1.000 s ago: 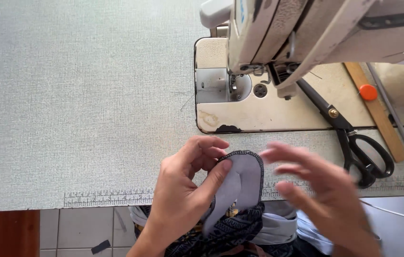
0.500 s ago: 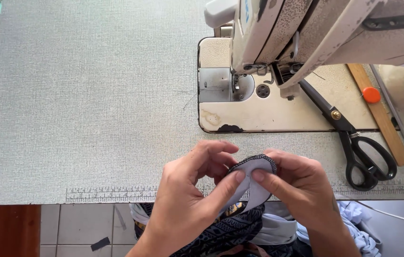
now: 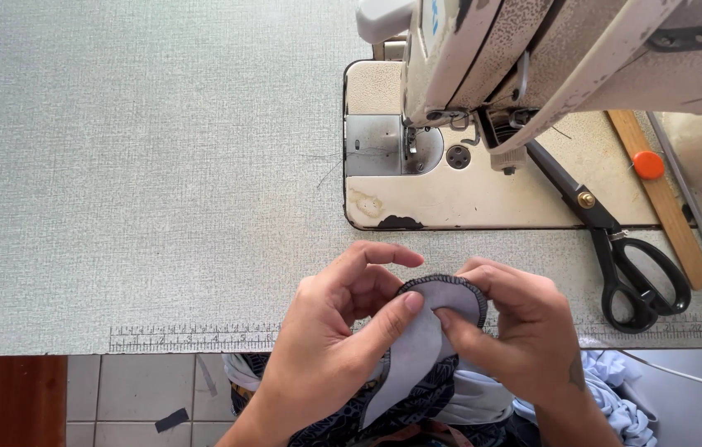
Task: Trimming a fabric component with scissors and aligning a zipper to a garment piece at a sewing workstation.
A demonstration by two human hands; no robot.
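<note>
**Fabric piece pinched between both hands at the near edge of the surface**

Fabric piece (image 3: 421,348): pale grey, curved, edged with dark stitching, held just over the near edge of the grey surface (image 3: 161,165), above the lap. Rounded top end up between the hands, longer tail hanging down toward a dark patterned cloth (image 3: 417,410) below.

Left hand (image 3: 330,348): grip closed on the fabric piece, thumb pressed flat on its pale face, fingers curled behind the stitched edge.

Right hand (image 3: 516,335): grip likewise closed on the fabric piece, thumb tip on the face close to the left thumb, fingers wrapped over the top right of the curve.

Farther back on the surface: sewing machine (image 3: 533,66), cream and worn, its bed plate straight ahead of the hands and well apart from them. Black scissors (image 3: 616,248) to the right of the hands, blades pointing under the machine arm, handles near the surface edge. Wooden ruler (image 3: 661,199) beside the scissors, with an orange round marker (image 3: 647,164) lying on it. Printed measuring scale (image 3: 194,338) along the front edge of the surface. White and light blue cloth (image 3: 616,397) bunched at lower right. Tiled floor (image 3: 136,397) visible below the surface at left.
</note>
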